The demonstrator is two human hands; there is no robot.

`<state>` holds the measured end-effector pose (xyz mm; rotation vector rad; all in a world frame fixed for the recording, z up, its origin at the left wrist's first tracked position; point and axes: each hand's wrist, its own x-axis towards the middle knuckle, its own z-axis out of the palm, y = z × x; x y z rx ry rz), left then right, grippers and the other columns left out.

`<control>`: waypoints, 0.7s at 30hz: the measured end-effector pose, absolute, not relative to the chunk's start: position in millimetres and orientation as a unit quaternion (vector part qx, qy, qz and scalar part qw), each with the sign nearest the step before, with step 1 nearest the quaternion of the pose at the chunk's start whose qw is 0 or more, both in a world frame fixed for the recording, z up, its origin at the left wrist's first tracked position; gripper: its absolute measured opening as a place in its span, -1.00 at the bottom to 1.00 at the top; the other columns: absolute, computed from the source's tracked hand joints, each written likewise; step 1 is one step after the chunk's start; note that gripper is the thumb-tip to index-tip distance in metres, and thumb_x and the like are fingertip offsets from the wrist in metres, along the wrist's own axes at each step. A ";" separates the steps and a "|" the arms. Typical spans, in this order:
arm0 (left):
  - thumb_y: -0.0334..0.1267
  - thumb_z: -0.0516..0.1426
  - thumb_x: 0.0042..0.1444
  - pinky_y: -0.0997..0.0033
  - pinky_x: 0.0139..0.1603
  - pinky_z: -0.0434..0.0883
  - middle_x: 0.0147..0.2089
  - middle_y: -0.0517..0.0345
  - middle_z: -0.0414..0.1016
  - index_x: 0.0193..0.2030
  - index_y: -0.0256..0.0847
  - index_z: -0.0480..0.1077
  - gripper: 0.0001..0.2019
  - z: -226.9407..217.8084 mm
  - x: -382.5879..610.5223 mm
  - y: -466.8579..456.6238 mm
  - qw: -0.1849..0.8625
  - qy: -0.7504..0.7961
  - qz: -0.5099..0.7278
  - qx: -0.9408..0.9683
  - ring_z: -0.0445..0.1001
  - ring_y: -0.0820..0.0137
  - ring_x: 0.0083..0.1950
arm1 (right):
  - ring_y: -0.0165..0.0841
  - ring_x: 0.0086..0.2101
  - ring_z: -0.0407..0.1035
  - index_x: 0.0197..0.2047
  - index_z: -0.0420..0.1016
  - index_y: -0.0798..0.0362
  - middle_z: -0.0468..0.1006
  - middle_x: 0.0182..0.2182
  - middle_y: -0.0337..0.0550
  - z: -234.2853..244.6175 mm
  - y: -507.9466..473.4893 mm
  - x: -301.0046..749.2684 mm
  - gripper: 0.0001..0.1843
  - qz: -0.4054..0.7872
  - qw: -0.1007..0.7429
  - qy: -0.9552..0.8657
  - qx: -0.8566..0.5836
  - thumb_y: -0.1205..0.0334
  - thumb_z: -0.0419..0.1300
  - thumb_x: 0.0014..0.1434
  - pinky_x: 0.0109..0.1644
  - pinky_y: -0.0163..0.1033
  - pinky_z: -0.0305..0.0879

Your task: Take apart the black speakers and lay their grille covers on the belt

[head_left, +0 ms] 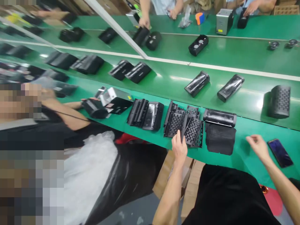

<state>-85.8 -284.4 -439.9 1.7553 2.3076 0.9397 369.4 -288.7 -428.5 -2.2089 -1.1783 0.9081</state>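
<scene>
My left hand (180, 146) is closed on the edge of a black perforated grille panel (184, 126), which stands on end among a pile of similar grille panels (174, 122). Over the green bench to the right, my right hand (257, 146) has its fingers curled together; whether anything is between them is hidden. Between my hands lie a black speaker housing (220, 118) with a glossy face and, nearer me, a flat black sheet (220, 139). Another glossy-faced housing (153, 115) sits left of the grille pile.
A phone (280, 153) lies right of my right hand. Beyond the bench, a green conveyor (168, 73) carries several speaker housings, with a grille-covered speaker (279, 101) at right. A co-worker's arm (63, 111) reaches in at left beside an open box (117, 98). Cardboard boxes (194, 184) stand below.
</scene>
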 end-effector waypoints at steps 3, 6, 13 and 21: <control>0.02 0.01 0.49 0.04 0.32 0.40 0.13 -0.24 0.49 0.43 -0.26 0.42 -0.45 -434.6 -86.9 -284.4 0.042 0.736 0.328 0.591 0.47 0.06 0.18 | -0.11 -0.22 0.61 -0.13 0.53 -0.01 0.71 -0.26 -0.03 -440.6 -315.2 313.0 -0.50 0.379 0.136 -0.434 -0.806 -0.28 0.25 0.14 -0.09 -0.09 0.45; -0.01 0.01 0.48 0.07 0.34 0.39 0.14 -0.21 0.49 0.40 -0.24 0.45 -0.47 -425.1 -90.5 -280.0 0.025 0.731 0.350 0.585 0.47 0.08 0.20 | -0.12 -0.18 0.62 -0.11 0.54 -0.02 0.72 -0.22 -0.06 -445.8 -316.3 287.2 -0.58 0.366 0.045 -0.454 -0.811 -0.20 0.25 0.25 -0.15 -0.16 0.39; -0.01 0.02 0.48 0.05 0.39 0.38 0.18 -0.25 0.54 0.34 -0.24 0.47 -0.52 -397.6 -93.4 -263.5 0.049 0.724 0.429 0.539 0.51 0.09 0.26 | -0.12 -0.20 0.64 -0.15 0.69 -0.06 0.76 -0.23 -0.05 -438.6 -311.3 287.4 -0.67 0.339 -0.010 -0.522 -0.782 -0.05 0.17 0.41 -0.26 -0.19 0.29; 0.22 0.28 0.22 0.07 0.01 0.65 0.04 -0.10 0.61 0.17 -0.23 0.45 -0.40 -374.8 -85.6 -261.1 0.166 0.682 0.659 0.271 0.67 0.17 -0.04 | -0.04 -0.04 0.61 -0.08 0.78 -0.07 0.74 0.00 0.03 -404.5 -320.8 315.5 -0.58 0.302 0.024 -0.563 -0.769 -0.06 0.11 0.42 -0.02 -0.07 0.44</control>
